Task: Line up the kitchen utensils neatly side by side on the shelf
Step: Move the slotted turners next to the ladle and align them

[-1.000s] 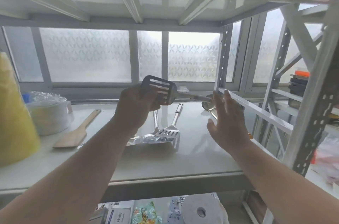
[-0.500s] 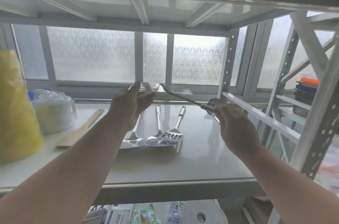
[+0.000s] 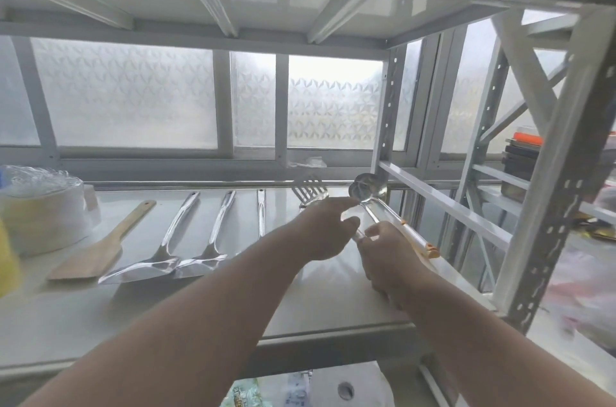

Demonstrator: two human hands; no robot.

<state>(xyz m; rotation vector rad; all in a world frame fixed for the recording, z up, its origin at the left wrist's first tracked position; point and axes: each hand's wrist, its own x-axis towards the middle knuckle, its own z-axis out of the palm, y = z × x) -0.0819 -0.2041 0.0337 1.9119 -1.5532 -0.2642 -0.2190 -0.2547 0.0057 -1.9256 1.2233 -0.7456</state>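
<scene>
Your right hand pinches the slotted turner's handle, left hand steadying it; its head points away, roughly parallel with the ladle just right.

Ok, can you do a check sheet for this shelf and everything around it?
Surface: glossy white shelf board.
Job's things: wooden spatula, shiny metal turner, second metal turner and a thin metal handle lie side by side; slotted metal spatula has its head pointing away; metal ladle lies at the right edge.
Clutter: plastic-wrapped stack of white plates; yellow object.
Hands: right hand seems to pinch the slotted spatula's handle; left hand lies over it, grip unclear.
Cables: nothing seen.
Surroundings: frosted window; neighbouring white rack with dark boxes; paper roll below.
</scene>
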